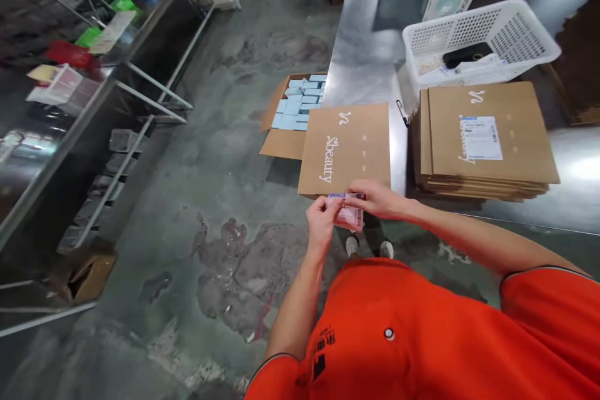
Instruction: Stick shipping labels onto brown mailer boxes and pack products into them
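Both hands are busy w/ a label (349, 217) just below ctr of frame. L hand (320, 220) has its left edge pinched btwn thumb & fingers, R hand (372, 199) is pinching near the top edge, so both grips are closed on it. Fingertips are nearly touching. Label's got print + a barcode, looks pinkish lower down, text too small to read tbh.

Right above the hands is a brown box (359, 153) w/ "beauty" in white, by the table (363, 69) edge. Up & left of that, an open carton (284, 142) full of light blue packs (295, 103).

Right side of frame: pile (520, 137) of flat brown cardboard on the table, white sticker (482, 137) on top. White basket (529, 44) just above it w/ a black case (467, 55) inside, can't tell what exactly. Black pen-like thing (402, 112) btwn box & pile. Metal rack (117, 75) w/ stuff, upper left.
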`<state>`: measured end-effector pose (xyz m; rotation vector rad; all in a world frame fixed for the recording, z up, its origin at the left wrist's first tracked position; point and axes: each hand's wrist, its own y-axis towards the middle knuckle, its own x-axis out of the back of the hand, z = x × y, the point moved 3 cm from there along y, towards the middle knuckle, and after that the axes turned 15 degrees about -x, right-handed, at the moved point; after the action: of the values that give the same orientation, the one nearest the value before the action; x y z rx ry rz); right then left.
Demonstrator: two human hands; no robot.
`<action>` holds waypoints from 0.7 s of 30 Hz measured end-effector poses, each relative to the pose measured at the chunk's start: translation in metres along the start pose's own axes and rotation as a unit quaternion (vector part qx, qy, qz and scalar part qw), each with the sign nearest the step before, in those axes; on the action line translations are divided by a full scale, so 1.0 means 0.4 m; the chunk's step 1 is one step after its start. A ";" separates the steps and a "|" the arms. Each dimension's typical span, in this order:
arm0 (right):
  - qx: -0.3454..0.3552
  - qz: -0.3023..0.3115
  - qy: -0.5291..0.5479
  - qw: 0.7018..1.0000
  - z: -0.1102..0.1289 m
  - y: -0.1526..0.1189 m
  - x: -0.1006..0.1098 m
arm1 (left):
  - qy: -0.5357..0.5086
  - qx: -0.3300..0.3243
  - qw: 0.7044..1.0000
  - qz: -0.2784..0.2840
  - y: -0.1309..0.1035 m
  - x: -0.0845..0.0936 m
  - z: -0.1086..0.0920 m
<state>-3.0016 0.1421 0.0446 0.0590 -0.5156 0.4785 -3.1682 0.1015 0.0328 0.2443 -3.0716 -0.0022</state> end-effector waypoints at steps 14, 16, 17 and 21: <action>-0.132 -0.232 -0.319 0.909 -0.110 0.281 0.107 | 0.015 0.139 0.990 -0.036 -0.082 0.217 0.181; -0.100 -0.183 -0.319 0.925 -0.095 0.280 0.052 | 0.016 0.095 0.991 -0.088 -0.023 0.233 0.161; -0.085 -0.162 -0.326 0.928 -0.087 0.271 0.016 | 0.027 0.074 0.992 -0.095 0.011 0.233 0.151; 0.044 -0.073 -0.348 0.934 -0.057 0.174 -0.124 | 0.072 0.002 0.997 -0.036 0.105 0.207 0.122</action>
<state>-3.0607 0.1868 -0.0037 0.3593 -1.1770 0.3235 -3.2594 0.1297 -0.0106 0.3392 -2.9193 0.0187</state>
